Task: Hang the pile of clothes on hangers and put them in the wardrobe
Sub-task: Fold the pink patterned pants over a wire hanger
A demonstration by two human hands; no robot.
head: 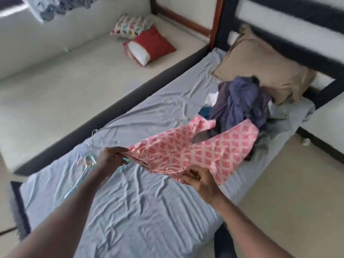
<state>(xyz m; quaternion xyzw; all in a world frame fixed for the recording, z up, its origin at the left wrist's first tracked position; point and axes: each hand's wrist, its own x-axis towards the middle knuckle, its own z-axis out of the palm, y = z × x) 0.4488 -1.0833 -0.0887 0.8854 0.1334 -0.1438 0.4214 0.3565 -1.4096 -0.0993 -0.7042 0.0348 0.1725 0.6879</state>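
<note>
A pink garment (201, 151) with a red diamond print is stretched out over the blue-sheeted bed (130, 211). My left hand (111, 157) pinches its near-left edge, and my right hand (201, 180) pinches the near edge further right. The garment's far end runs under a pile of clothes (240, 105), mostly dark blue and purple, lying near the head of the bed. Several hangers (87, 161), wire and coloured plastic, lie on the sheet just left of my left hand.
A tan pillow (264, 64) leans at the dark headboard (297, 30). A second, bare mattress (65, 81) with a red cushion (152, 45) and a patterned cushion (130, 27) lies to the left. Beige floor (297, 183) runs along the bed's right side.
</note>
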